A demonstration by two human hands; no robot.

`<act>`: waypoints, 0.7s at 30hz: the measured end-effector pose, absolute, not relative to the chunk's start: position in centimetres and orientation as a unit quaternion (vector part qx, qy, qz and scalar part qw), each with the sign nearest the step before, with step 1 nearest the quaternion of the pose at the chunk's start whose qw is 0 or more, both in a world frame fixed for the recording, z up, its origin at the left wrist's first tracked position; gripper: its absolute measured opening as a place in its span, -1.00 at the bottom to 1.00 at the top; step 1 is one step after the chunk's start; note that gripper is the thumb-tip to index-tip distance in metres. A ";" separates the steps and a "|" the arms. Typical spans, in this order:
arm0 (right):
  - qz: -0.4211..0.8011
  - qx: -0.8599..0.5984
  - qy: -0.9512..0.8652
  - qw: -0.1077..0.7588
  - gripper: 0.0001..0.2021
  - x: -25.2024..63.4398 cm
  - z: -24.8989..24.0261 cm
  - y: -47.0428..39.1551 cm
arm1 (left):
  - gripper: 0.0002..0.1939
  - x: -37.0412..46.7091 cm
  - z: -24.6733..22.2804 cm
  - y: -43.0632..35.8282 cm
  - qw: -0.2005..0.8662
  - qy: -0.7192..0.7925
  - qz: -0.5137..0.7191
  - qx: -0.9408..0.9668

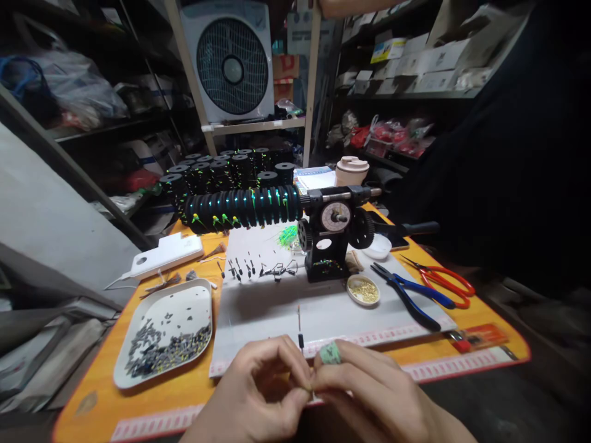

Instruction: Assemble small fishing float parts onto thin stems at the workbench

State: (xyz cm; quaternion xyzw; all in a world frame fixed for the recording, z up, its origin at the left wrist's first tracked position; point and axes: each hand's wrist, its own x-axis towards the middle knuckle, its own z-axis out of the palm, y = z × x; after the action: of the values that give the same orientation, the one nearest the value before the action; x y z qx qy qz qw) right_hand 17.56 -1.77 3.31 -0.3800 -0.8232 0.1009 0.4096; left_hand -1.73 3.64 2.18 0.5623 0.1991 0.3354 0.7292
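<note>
My left hand (268, 387) and my right hand (373, 387) meet at the near edge of the board, fingertips pinched together. Whatever is between them is too small to make out. Green tape wraps one finger of the right hand. Just beyond the fingertips, a thin stem with a small black sleeve (300, 340) lies on the white board (263, 314). Several similar black-tipped pieces (240, 269) sit farther back. To the left is a white tray (209, 307) of small grey, black and yellow parts. A small dish (349, 295) holds tiny gold-coloured pieces.
A black hand-cranked winder (327, 246) carries a long ribbed black spool (244, 206) with green-yellow thread ends. Blue-handled pliers (410, 295) and red-handled scissors (443, 277) lie right. A white power strip (166, 253), a lidded cup (351, 171) and several black spools (240, 169) stand behind.
</note>
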 end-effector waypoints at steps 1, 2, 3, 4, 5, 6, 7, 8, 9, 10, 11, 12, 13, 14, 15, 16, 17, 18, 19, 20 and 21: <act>0.106 -0.383 -0.816 0.420 -0.78 17.6 3.2 -1.7 | -0.91 -1.7 2.4 3.8 0.731 0.201 0.330 0.562; 0.115 -0.387 -0.807 0.431 -0.81 17.5 3.0 -1.7 | -0.92 -1.6 2.5 3.9 0.731 0.206 0.331 0.560; 0.126 -0.393 -0.795 0.445 -0.84 17.5 2.7 -1.7 | -0.92 -1.6 2.6 4.0 0.729 0.214 0.333 0.558; 0.140 -0.400 -0.782 0.457 -0.86 17.4 2.4 -1.6 | -0.91 -1.5 2.6 4.0 0.726 0.225 0.338 0.555; 0.155 -0.408 -0.769 0.467 -0.87 17.3 2.1 -1.6 | -0.90 -1.4 2.6 4.0 0.723 0.234 0.341 0.553; 0.169 -0.416 -0.756 0.475 -0.88 17.2 1.8 -1.6 | -0.89 -1.3 2.5 4.0 0.721 0.244 0.345 0.549; 0.184 -0.425 -0.745 0.480 -0.88 17.1 1.5 -1.6 | -0.88 -1.2 2.3 3.9 0.719 0.253 0.348 0.546; 0.199 -0.433 -0.735 0.482 -0.89 17.0 1.3 -1.6 | -0.88 -1.1 2.1 3.9 0.718 0.259 0.349 0.544; 0.211 -0.440 -0.727 0.483 -0.90 16.9 1.1 -1.6 | -0.89 -1.0 2.0 3.8 0.717 0.263 0.353 0.540; 0.221 -0.444 -0.722 0.483 -0.91 16.8 1.0 -1.6 | -0.91 -1.0 1.8 3.8 0.716 0.265 0.358 0.538; 0.227 -0.447 -0.717 0.484 -0.92 16.7 0.9 -1.6 | -0.92 -1.0 1.7 3.7 0.714 0.266 0.363 0.537; 0.229 -0.450 -0.713 0.486 -0.93 16.7 0.8 -1.6 | -0.93 -1.0 1.5 3.7 0.710 0.266 0.366 0.539; 0.228 -0.453 -0.710 0.488 -0.93 16.6 0.8 -1.6 | -0.93 -1.0 1.4 3.6 0.706 0.267 0.366 0.544; 0.227 -0.456 -0.707 0.490 -0.92 16.6 0.8 -1.5 | -0.94 -1.1 1.4 3.6 0.697 0.268 0.367 0.554; 0.224 -0.460 -0.705 0.491 -0.91 16.6 0.8 -1.5 | -0.94 -1.2 1.3 3.6 0.678 0.270 0.371 0.574; 0.220 -0.465 -0.704 0.491 -0.90 16.6 0.8 -1.4 | -0.91 -1.3 1.2 3.6 0.644 0.274 0.380 0.605; 0.212 -0.471 -0.703 0.489 -0.89 16.6 0.7 -1.4 | -0.87 -1.5 1.2 3.6 0.592 0.276 0.394 0.647; 0.199 -0.477 -0.705 0.486 -0.89 16.6 0.7 -1.3 | -0.81 -1.6 1.1 3.7 0.520 0.276 0.409 0.697; 0.180 -0.483 -0.709 0.481 -0.88 16.6 0.7 -1.1 | -0.76 -1.8 1.0 3.7 0.436 0.276 0.423 0.745; 0.156 -0.489 -0.714 0.476 -0.88 16.6 0.6 -1.0 | -0.72 -2.0 1.0 3.7 0.350 0.275 0.428 0.786; 0.132 -0.493 -0.721 0.468 -0.88 16.6 0.5 -0.9 | -0.70 -2.2 0.9 3.7 0.275 0.276 0.426 0.817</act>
State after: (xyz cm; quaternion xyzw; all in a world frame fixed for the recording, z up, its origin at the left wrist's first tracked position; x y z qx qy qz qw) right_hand 16.55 -0.88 0.47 -0.4932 -0.7211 0.1321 0.4683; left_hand -2.19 3.73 0.94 0.8165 0.2761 0.4263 0.2745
